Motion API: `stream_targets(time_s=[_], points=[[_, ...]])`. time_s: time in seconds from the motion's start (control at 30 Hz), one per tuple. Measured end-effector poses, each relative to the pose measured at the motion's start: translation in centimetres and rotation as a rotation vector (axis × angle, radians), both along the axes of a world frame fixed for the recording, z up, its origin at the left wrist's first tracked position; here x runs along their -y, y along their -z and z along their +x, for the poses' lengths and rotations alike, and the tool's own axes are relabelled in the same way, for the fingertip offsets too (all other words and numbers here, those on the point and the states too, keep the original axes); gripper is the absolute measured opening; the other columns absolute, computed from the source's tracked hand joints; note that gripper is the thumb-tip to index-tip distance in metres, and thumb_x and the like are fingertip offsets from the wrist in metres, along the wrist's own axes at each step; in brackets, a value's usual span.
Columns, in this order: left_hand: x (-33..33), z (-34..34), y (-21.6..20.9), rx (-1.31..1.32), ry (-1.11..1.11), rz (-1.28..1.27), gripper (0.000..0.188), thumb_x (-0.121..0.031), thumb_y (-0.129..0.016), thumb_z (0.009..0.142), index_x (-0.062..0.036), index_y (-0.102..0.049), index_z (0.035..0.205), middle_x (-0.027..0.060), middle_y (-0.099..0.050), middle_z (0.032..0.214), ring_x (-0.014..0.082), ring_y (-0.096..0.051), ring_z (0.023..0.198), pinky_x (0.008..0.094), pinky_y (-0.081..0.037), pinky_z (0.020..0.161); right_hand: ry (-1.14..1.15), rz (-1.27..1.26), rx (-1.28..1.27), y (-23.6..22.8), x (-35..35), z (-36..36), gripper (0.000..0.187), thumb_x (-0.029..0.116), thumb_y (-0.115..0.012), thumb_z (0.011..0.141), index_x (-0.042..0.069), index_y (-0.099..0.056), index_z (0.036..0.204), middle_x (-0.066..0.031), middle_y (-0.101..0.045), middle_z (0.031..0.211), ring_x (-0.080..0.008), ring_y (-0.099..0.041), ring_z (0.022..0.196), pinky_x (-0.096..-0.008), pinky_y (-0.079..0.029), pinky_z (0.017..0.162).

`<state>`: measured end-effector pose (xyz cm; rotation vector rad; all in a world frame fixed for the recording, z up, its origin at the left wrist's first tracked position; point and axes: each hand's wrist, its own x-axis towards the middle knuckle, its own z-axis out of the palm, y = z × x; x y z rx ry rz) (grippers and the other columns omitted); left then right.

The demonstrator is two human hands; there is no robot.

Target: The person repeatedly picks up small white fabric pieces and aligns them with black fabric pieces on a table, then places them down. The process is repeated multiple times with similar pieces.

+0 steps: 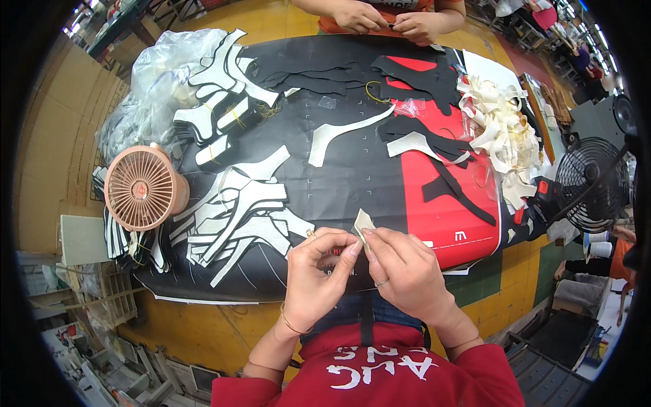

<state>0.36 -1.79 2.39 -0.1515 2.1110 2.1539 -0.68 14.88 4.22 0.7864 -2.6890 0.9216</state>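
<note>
Close to the near edge of the table, both my hands come together on a small cream-coloured cut piece (364, 221) that looks like fabric or thin leather. My left hand (317, 271) pinches its lower end between thumb and forefinger. Fingers of my right hand (405, 268) press on it from the other side; the part between the fingertips is hidden. Left of my hands lies a loose pile of white, dark-edged curved pieces (247, 203). Beyond my hands, one curved white piece (331, 141) rests alone on the black mat (346, 180), and another white piece (410, 144) overlaps black pieces.
A pink fan (139, 190) stands at the left, before a clear plastic bag (163, 71) and bundled white pieces (217, 74). Cream scraps (498, 129) heap at the right near a black fan (590, 180). Black pieces (420, 78) lie farther back. Across the table are a co-worker's hands (390, 24).
</note>
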Motion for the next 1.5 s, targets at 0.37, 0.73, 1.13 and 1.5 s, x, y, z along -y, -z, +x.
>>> stream_targets(time_s=[0.37, 0.73, 1.13, 1.5], points=[[0.4, 0.0, 0.5, 0.034, 0.013, 0.027, 0.010, 0.000, -0.067, 0.093, 0.0057, -0.072, 0.100, 0.0071, -0.067, 0.096, 0.0083, -0.063, 0.082, 0.0213, -0.056, 0.067, -0.039, 0.160, -0.099, 0.5, 0.2, 0.2, 0.035, 0.007, -0.067, 0.085, -0.008, -0.065, 0.116, -0.0181, -0.066, 0.107, -0.0296, -0.067, 0.091, -0.0411, -0.053, 0.083], [0.5, -0.2, 0.9, 0.051, 0.011, 0.030, 0.010, 0.001, -0.067, 0.092, 0.0082, -0.071, 0.098, 0.0079, -0.067, 0.095, 0.0077, -0.062, 0.078, 0.0211, -0.056, 0.065, -0.026, 0.308, -0.162, 1.2, 0.6, 0.8, 0.042, 0.013, -0.065, 0.086, -0.008, -0.063, 0.122, -0.0184, -0.066, 0.112, -0.0246, -0.066, 0.096, -0.0474, -0.045, 0.098], [0.2, -0.2, 0.4, -0.174, 0.065, -0.172, 0.008, 0.004, -0.068, 0.088, 0.0070, -0.068, 0.096, 0.0096, -0.067, 0.094, 0.0105, -0.067, 0.077, 0.0246, -0.060, 0.069, 0.021, -0.082, 0.049, 0.3, -0.4, 0.1, 0.018, 0.006, -0.069, 0.089, 0.001, -0.070, 0.106, -0.0094, -0.071, 0.094, -0.0250, -0.066, 0.080, -0.0378, -0.048, 0.079], [1.7, 0.1, 0.4, -0.054, 0.122, -0.029, 0.008, 0.004, -0.067, 0.088, 0.0067, -0.068, 0.095, 0.0072, -0.066, 0.093, 0.0090, -0.064, 0.080, 0.0235, -0.058, 0.070, 0.122, -0.421, 0.524, 0.7, -1.8, -0.8, 0.013, 0.007, -0.064, 0.095, -0.003, -0.068, 0.103, -0.0109, -0.069, 0.088, -0.0186, -0.068, 0.076, -0.0306, -0.051, 0.069]])
